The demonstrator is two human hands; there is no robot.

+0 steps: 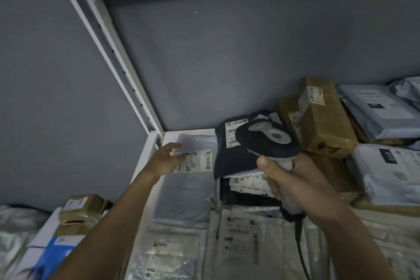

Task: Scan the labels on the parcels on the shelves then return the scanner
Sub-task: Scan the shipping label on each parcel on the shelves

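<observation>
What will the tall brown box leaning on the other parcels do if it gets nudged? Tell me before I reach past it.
The brown box sits tilted on other parcels rather than flat, so it would probably slide or tip. Its cardboard sides look stiff, so it should move as one piece. The glossy tape may make it slippery against the grey mailer beside it. Its weight cannot be judged.

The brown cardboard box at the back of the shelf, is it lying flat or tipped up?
Tipped up. The brown cardboard box leans at an angle, its labelled end raised, resting on the parcels beneath it.
</observation>
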